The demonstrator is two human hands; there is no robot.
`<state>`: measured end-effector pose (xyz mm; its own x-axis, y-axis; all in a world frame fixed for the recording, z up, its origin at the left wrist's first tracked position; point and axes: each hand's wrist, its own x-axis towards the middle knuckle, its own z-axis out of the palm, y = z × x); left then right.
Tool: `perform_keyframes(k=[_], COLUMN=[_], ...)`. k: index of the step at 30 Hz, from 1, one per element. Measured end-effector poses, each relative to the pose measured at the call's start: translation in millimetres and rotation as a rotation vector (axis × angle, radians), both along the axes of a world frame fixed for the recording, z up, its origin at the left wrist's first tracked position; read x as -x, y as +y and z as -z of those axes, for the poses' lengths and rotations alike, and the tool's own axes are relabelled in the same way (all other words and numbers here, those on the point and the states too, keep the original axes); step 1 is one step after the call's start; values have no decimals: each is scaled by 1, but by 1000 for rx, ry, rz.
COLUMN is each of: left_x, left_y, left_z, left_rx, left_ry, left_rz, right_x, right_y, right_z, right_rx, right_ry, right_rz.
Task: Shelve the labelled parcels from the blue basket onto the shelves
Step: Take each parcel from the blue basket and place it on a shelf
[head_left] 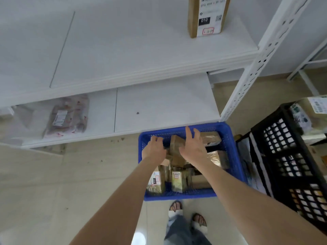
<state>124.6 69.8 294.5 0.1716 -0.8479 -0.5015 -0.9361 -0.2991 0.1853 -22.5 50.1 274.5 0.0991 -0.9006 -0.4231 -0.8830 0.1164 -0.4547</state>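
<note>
The right grip hangs open, fingers spread, just above a brown parcel in the blue basket. Left of it, the left grip hovers with fingers loosely curled, holding nothing. Labelled parcels stand below both wrists.

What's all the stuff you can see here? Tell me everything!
shelves: two, white, ahead
cardboard box: one, brown, standing on upper shelf
bagged parcel: one, clear with pink marks, lower shelf left
blue basket: one, blue, on floor
parcels: several, brown, inside basket
black crate: at least one, black, right, holding parcels
feet: two, in sandals, below basket
left hand: one, fingers curled, over basket
right hand: one, fingers spread, over parcels
</note>
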Motion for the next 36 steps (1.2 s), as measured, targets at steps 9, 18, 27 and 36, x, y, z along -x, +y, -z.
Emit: perform_keyframes(k=[9,18,27,36], left_x=[-56,-89,-81,-62], left_y=[21,-2,-18,-60], left_z=[170,295,243,55], left_rx=[-125,-171,-72,-204], left_ry=[148,297,488,973], left_rz=[-205,-431,-599,-1049], right_x=[-53,-99,-79,-53], right_y=[23,14,-1,-21], right_z=[183,305,244,48], right_rx=[-469,-746,-729,-248], right_ry=[-377,-634,-1000,-926], right_rz=[359,893,1147,662])
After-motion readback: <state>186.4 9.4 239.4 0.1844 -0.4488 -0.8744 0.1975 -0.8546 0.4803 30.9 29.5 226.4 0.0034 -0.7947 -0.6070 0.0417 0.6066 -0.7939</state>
